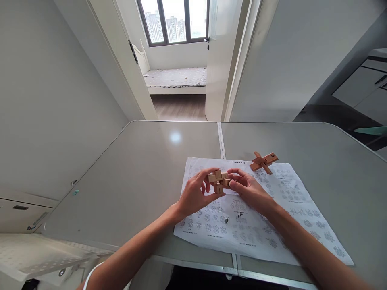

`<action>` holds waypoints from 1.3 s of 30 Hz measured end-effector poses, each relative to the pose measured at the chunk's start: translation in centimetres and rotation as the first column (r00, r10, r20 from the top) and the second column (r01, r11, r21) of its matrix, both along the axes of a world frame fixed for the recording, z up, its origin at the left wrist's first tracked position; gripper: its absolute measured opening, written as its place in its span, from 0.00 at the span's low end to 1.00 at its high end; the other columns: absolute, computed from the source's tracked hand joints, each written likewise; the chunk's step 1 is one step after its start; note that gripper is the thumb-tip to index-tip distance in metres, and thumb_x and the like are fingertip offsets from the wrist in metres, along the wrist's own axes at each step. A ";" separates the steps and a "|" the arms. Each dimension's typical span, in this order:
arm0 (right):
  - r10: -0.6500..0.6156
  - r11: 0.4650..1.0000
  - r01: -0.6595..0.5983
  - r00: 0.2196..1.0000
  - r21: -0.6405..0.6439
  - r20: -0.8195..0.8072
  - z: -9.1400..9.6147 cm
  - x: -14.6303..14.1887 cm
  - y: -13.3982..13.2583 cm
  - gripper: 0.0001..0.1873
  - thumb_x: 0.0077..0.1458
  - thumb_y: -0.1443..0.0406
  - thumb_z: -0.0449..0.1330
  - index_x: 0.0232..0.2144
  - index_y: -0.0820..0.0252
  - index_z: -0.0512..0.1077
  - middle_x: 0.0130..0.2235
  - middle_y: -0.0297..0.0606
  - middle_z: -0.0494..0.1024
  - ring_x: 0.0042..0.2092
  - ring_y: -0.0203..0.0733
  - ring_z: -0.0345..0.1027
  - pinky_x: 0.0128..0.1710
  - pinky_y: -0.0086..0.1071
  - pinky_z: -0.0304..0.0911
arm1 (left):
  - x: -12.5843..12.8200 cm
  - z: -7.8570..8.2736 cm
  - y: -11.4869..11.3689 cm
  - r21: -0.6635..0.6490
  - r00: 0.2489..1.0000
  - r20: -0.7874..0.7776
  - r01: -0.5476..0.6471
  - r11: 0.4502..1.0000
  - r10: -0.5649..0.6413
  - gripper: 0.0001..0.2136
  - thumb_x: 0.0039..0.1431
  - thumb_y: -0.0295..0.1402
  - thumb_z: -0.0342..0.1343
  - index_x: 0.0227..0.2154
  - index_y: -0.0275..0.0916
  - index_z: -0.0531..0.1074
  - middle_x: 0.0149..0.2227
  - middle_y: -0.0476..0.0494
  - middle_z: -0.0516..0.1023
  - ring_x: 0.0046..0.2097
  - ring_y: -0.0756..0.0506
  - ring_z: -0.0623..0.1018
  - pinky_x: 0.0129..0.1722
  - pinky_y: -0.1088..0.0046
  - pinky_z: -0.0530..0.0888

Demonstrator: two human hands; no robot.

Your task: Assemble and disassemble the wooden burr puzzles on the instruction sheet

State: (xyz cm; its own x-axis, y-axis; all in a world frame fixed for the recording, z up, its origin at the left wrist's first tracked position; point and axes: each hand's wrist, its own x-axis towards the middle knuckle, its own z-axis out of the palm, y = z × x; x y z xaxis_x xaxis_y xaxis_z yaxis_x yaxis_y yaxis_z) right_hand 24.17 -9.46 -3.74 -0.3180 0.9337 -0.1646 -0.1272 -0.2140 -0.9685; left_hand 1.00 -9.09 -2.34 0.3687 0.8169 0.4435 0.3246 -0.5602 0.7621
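Note:
Above the printed sheet, my left hand (201,187) grips a wooden interlocking puzzle (218,177) between thumb below and fingers above. The puzzle is made of several light, square-cut bars that cross each other. From the other side, my right hand (243,185) pinches a bar at the puzzle's right end between thumb and fingers. Whether that bar is fully seated in the puzzle I cannot tell. Beneath both hands lies the white instruction sheet (256,229), covered with small line drawings of puzzle pieces.
A darker, cross-shaped wooden puzzle (263,162) rests at the sheet's upper edge, right of my hands. The grey folding table (145,169) has a metal seam down its middle. Past the far edge, an open door (222,60) shows a bed (178,78) beneath a window.

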 end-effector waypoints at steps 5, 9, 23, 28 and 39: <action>0.075 0.996 -0.074 0.997 0.040 -0.009 0.5 -0.3 -0.2 0.29 0.56 0.49 0.74 0.53 0.51 0.69 0.50 0.43 0.85 0.50 0.53 0.81 0.50 0.43 0.74 | -0.2 -0.3 -0.1 0.052 0.994 -0.107 0.028 0.998 -0.022 0.28 0.58 0.40 0.72 0.60 0.48 0.71 0.44 0.47 0.80 0.30 0.53 0.74 0.30 0.76 0.78; 0.120 0.989 -0.117 0.992 0.088 -0.032 0.7 -0.6 -0.5 0.28 0.57 0.52 0.75 0.53 0.50 0.68 0.46 0.39 0.85 0.48 0.49 0.81 0.48 0.42 0.75 | -0.2 -0.4 -0.2 0.078 0.986 -0.163 0.036 0.996 -0.022 0.29 0.57 0.41 0.73 0.60 0.49 0.73 0.47 0.46 0.76 0.32 0.52 0.75 0.30 0.76 0.78; -0.196 0.804 -0.107 0.881 0.585 0.430 0.7 -0.9 -0.9 0.14 0.71 0.50 0.59 0.40 0.51 0.75 0.39 0.41 0.79 0.35 0.47 0.71 0.38 0.40 0.66 | -0.1 1.3 -0.2 -0.372 0.982 0.154 0.157 0.915 -0.107 0.31 0.51 0.42 0.77 0.57 0.44 0.74 0.46 0.43 0.82 0.38 0.47 0.81 0.33 0.73 0.80; -0.167 0.825 -0.121 0.881 0.552 0.443 0.6 -0.4 -1.2 0.23 0.69 0.47 0.59 0.27 0.53 0.68 0.27 0.34 0.68 0.27 0.41 0.56 0.30 0.36 0.54 | -0.4 1.2 -0.2 -0.408 0.963 0.177 0.258 0.876 -0.201 0.33 0.50 0.42 0.77 0.59 0.45 0.74 0.46 0.42 0.83 0.39 0.45 0.81 0.36 0.70 0.80; 0.060 0.928 -0.166 0.950 0.334 0.307 1.8 -1.3 -1.6 0.33 0.69 0.38 0.51 0.22 0.54 0.65 0.19 0.29 0.61 0.22 0.36 0.49 0.23 0.34 0.48 | -0.1 0.8 -0.4 -0.151 0.990 0.073 0.129 0.980 -0.119 0.34 0.49 0.44 0.78 0.59 0.44 0.76 0.52 0.40 0.84 0.48 0.40 0.82 0.46 0.65 0.80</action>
